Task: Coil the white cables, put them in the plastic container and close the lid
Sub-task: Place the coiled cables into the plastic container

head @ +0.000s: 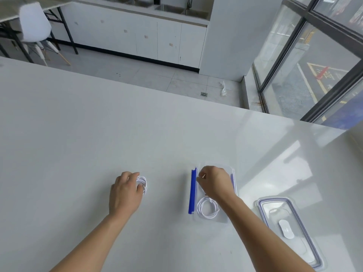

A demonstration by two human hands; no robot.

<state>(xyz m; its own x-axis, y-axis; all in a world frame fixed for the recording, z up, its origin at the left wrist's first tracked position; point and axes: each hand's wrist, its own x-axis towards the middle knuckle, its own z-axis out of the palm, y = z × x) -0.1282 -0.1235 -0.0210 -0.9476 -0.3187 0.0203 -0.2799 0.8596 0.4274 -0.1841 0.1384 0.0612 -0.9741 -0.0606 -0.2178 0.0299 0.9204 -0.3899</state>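
A clear plastic container (196, 216) with a blue side clip (192, 191) stands open on the white table. One coiled white cable (207, 209) lies in its near end. My right hand (215, 183) hovers over the container's far end, fingers curled; what it holds is hidden. To the left, my left hand (124, 193) rests on the table, its fingers closed around a second coiled white cable (143, 183). The clear lid (288, 228) with a blue seal lies flat to the right of the container.
The white table (78, 134) spreads wide to the left and ahead, its far edge running diagonally. Beyond it are a tiled floor, white cabinets, a white chair (35, 26) and a glass wall at the right.
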